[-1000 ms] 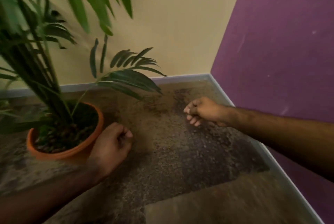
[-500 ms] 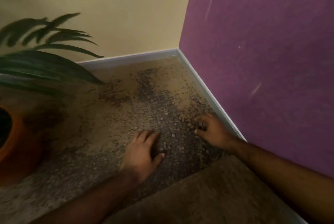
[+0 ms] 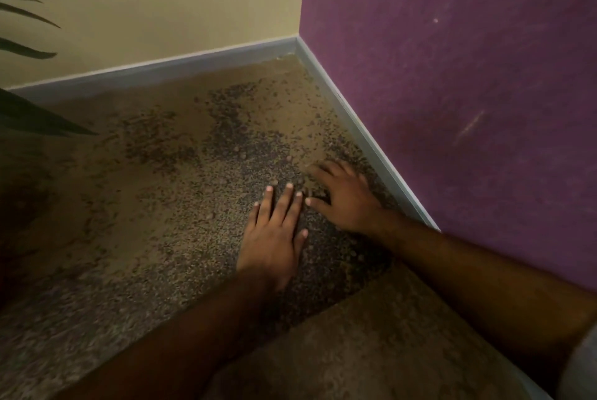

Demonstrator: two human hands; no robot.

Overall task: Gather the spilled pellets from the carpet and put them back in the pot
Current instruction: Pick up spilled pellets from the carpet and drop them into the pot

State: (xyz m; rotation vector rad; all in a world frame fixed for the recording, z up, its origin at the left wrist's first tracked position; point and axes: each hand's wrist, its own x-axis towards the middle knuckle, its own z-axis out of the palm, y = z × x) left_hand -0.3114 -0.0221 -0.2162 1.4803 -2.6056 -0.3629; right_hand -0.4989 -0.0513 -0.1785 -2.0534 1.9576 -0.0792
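1. Step in hand: raking pellets together on the carpet, near the room corner.
2. Left hand flat, fingers straight, pressing the carpet; holds nothing.
3. Right hand spread, fingers slightly bent over pellets; nothing gripped.
4. Next, likely: cup both hands, scoop the heap.
5. Pot out of view, probably left; plant leaves mark that side.
6. Skirting board and purple wall hem the right hand.

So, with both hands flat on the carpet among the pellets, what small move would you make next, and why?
Probably draw the left hand and right hand together to rake the pellets into a heap. Both lie open on the carpet holding nothing, and the pellets are scattered thinly toward the corner, too spread to scoop.
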